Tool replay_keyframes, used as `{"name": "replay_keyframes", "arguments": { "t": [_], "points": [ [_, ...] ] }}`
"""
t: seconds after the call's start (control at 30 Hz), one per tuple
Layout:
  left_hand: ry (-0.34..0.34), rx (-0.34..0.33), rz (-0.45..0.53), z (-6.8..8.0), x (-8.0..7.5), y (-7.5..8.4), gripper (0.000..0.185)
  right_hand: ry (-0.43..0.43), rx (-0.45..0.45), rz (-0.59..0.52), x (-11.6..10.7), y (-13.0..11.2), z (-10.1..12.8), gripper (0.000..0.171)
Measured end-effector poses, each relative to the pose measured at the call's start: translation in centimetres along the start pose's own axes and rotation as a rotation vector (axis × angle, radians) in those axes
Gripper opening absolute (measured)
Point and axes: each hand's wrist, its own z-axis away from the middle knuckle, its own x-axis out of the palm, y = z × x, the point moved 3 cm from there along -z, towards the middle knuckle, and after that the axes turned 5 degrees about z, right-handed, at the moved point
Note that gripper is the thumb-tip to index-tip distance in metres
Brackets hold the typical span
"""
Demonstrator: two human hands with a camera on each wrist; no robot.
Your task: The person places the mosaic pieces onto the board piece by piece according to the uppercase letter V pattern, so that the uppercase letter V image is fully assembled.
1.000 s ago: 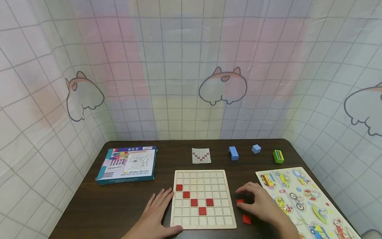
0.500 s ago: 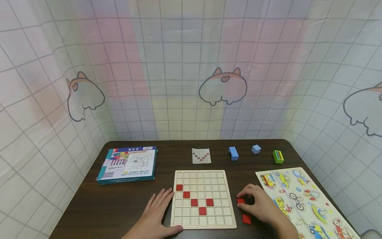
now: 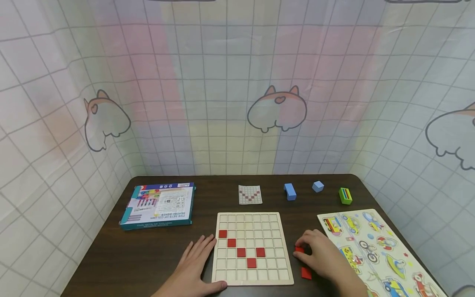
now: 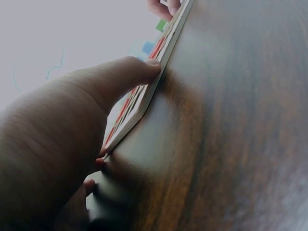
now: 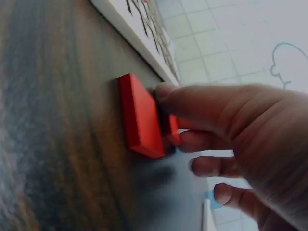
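Note:
A pale wooden grid board (image 3: 239, 222) lies flat on the dark table, with several red square tiles (image 3: 251, 262) set in its cells. My left hand (image 3: 193, 266) rests along the board's left side with fingers extended. In the left wrist view, its thumb (image 4: 139, 72) presses on the near edge of the board. To the right of the board, my right hand (image 3: 323, 255) pinches a red tile (image 3: 299, 249) between thumb and index finger; fingers partly cover it. A second red tile (image 5: 142, 115) lies on the table just nearer than the pinched one.
A small printed pattern card (image 3: 250, 194) lies behind the board. Back right are a blue bridge block (image 3: 290, 192), a blue cube (image 3: 318, 186) and a green striped block (image 3: 345, 196). A picture puzzle board (image 3: 378, 251) lies far right, a flat box (image 3: 159, 205) back left.
My right hand has closed its fingertips onto the red tile and shifted only slightly. The left hand, board and other tiles stay put.

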Motion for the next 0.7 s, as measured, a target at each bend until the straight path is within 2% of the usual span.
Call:
{"name": "replay_keyframes", "arguments": {
  "t": [0.33,0.47,0.7],
  "points": [
    [0.009,0.013,-0.002,0.0,0.1,0.0,0.130,0.052,0.043,-0.104,0.2,0.3,-0.5,0.017],
    [0.025,0.038,-0.005,0.1,-0.1,0.1,0.129,0.068,0.029,-0.128,0.0,0.2,-0.8,0.017],
    [0.033,0.062,-0.001,0.3,-0.2,0.2,0.128,0.118,-0.057,-0.172,-0.2,-0.1,-1.3,0.017]
  ]
}}
